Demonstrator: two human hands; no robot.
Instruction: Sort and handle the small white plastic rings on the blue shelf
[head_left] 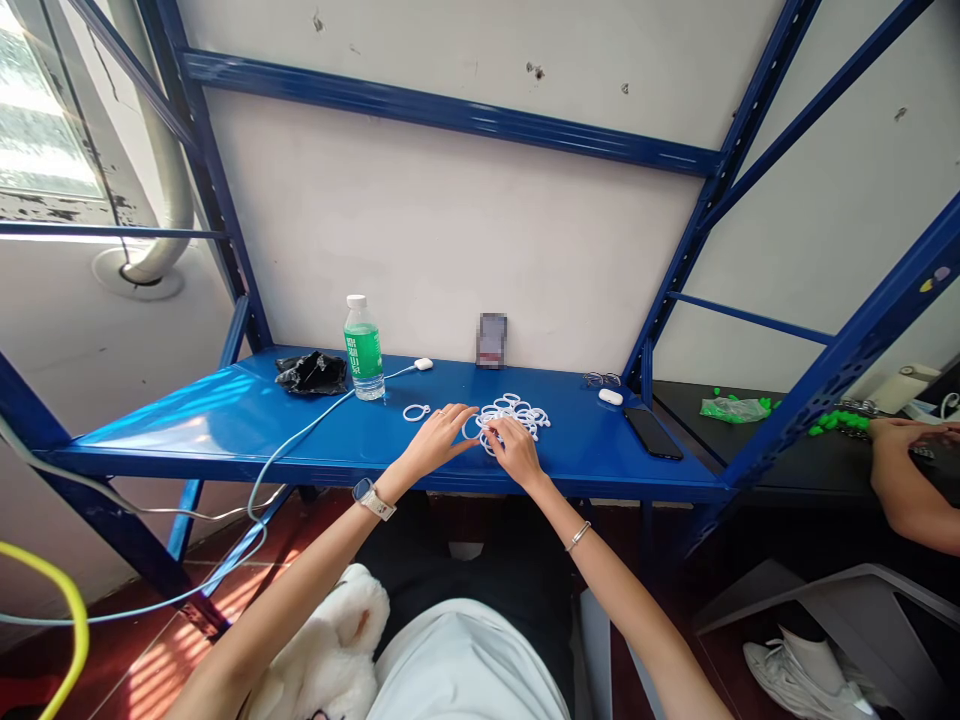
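A pile of small white plastic rings (529,412), each with a little knob, lies on the blue metal table (300,440). My left hand (441,438) is at the left edge of the pile. Its fingers stretch forward, and the thumb is apart from them, with the edge of a ring showing in the gap. Over the near side of the pile, my right hand (514,450) has its fingers bent together on a white ring, partly hidden by the fingers. A separate white ring (416,412) rests to the left of my left hand.
A green-labelled bottle (364,350), a black plastic bag (311,373) and a white cable (322,412) are on the left. A propped device (492,341) stands at the back. Glasses (601,380), a white case (610,397) and a phone (652,433) lie right. Another person's hand (904,440) is at far right.
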